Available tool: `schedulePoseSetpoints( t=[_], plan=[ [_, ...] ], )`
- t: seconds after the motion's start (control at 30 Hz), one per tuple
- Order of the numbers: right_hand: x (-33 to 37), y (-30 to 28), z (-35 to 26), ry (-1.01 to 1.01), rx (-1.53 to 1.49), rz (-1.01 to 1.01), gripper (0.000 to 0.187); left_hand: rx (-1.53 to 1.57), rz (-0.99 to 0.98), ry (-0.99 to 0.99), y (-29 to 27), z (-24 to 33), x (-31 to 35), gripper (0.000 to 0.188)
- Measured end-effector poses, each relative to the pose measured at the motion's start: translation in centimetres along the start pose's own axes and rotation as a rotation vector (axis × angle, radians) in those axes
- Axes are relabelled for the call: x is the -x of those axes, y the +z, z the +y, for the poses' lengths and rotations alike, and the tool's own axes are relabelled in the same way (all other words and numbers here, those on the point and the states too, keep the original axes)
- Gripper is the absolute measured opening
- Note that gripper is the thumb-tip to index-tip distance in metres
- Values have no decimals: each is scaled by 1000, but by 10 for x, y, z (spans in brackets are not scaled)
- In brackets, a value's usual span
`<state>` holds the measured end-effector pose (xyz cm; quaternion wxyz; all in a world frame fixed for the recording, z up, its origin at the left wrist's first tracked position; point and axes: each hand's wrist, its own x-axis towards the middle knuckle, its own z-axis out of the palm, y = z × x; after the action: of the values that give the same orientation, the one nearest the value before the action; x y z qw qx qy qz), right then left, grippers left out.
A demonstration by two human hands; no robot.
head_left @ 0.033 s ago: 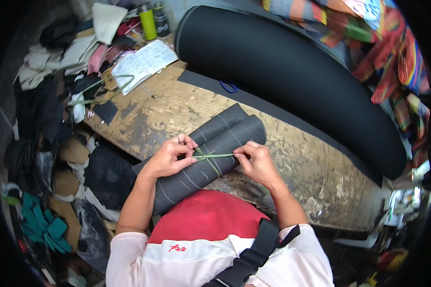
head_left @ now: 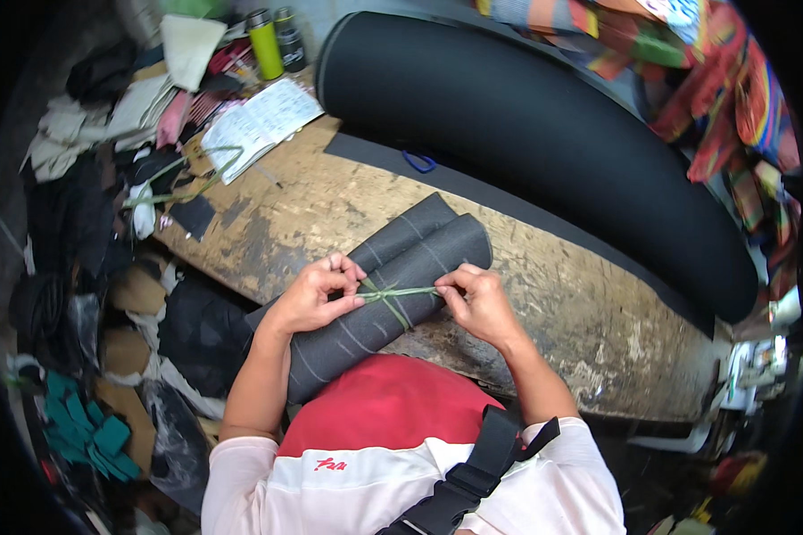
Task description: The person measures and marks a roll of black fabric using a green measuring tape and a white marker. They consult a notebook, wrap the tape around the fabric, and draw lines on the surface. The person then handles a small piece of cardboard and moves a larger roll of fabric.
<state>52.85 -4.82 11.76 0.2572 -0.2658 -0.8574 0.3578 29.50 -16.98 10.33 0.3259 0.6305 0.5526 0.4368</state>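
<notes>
Here, I am watching two rolls of dark grey rubbery sheet (head_left: 379, 290) lying side by side, slanting across the worn, scuffed wooden workbench (head_left: 544, 294). One thin green cord (head_left: 393, 292) is looping around both rolls. My left hand (head_left: 310, 299) is pinching one cord end between thumb and curled fingers; my right hand (head_left: 479, 303) is pinching the other end, pulling it taut. One big black foam roll (head_left: 544, 143) is lying behind, and an open notebook (head_left: 260, 125) beside it.
</notes>
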Motion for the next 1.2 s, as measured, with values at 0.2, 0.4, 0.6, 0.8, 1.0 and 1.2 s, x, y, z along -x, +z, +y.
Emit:
schedulePoseSetpoints(
  t=[0.2,0.4,0.6,0.8,1.0,1.2],
  plan=[
    [18,-9,-1,20,-112,-157,8,-127,-92,-54,-17,4,-11,47],
    [18,-54,-59,-402,-169,-247,22,-254,-476,43,-17,12,-32,84],
    [14,-116,-133,-1199,-610,-848,40,-172,-736,135,11,9,-81,82],
    [14,-97,-154,-1439,-740,-849,11,-104,-748,236,32,3,-91,93],
    [-9,-77,-144,-1280,-826,-742,13,-63,-680,118,10,-9,-92,94],
    [-40,-67,-117,-940,-845,-475,31,-465,26,-317,-102,-102,-137,91]
  ],
)
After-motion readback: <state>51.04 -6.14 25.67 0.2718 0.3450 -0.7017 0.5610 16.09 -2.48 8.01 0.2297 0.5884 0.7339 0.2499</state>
